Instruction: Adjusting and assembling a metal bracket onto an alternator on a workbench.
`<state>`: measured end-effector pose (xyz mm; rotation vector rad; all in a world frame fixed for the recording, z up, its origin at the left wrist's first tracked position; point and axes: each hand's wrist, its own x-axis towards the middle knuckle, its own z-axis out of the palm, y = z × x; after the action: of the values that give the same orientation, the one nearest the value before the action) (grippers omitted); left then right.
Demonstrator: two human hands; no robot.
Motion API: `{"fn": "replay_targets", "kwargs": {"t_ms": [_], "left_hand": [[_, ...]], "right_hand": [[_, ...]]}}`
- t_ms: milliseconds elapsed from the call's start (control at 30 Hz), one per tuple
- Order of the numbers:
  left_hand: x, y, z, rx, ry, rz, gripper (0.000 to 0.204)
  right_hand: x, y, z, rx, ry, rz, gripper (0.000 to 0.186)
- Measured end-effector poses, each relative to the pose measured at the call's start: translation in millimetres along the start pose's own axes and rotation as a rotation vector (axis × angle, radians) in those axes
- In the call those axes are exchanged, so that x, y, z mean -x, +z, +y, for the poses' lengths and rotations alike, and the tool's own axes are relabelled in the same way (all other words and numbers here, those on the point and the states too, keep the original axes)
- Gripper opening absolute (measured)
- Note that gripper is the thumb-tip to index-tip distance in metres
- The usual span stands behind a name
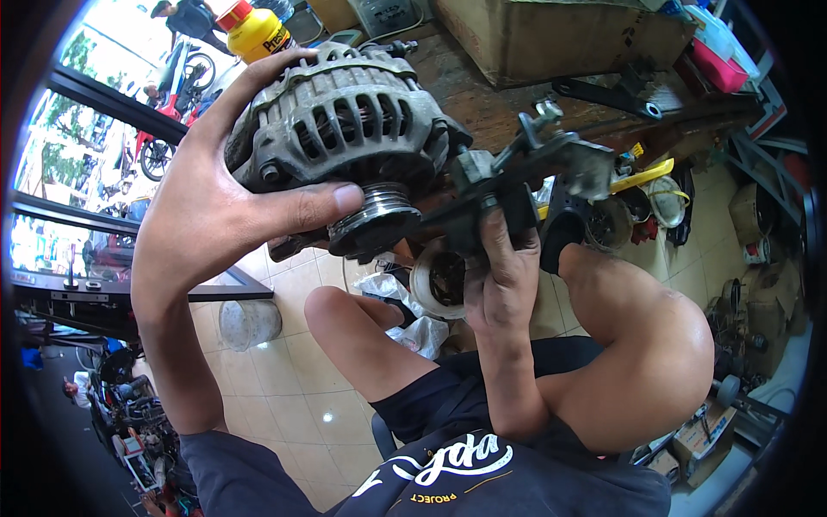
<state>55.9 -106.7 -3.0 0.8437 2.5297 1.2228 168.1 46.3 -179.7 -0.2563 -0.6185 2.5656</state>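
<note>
A grimy metal alternator (349, 121) with a slotted housing is raised at the upper middle, its grooved pulley (375, 226) facing down. My left hand (202, 220) grips its left side, thumb reaching across to the pulley and fingers over the top. Just right of the alternator is a dark metal bracket assembly (508, 181) with bolts and plates. My right hand (504, 280) is closed on the lower part of this assembly, thumb pointing up against it. Whether bracket and alternator touch is unclear.
Behind are a wooden bench (474, 112), a cardboard box (551, 39), a yellow bottle (254, 30) and a wrench (603, 95). Below are my bent legs and buckets (435, 284). At left, a glass storefront (73, 95) shows motorbikes and people outside.
</note>
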Motion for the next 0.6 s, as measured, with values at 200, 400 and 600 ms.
{"fn": "replay_targets", "kwargs": {"t_ms": [200,400,600], "left_hand": [[2.0,-2.7,20.5,-0.35,-0.129,0.023,0.113],[0.6,-12.8,18.6,-0.744,-0.008,-0.019,0.126],[-52.9,4.5,61.6,-0.692,0.345,-0.033,0.092]], "right_hand": [[-9.4,-5.5,-0.4,-0.047,0.069,0.011,0.038],[-11.3,-6.6,-5.5,-0.029,0.098,-0.002,0.037],[-13.2,-6.5,-14.7,-0.028,0.113,0.003,0.036]]}}
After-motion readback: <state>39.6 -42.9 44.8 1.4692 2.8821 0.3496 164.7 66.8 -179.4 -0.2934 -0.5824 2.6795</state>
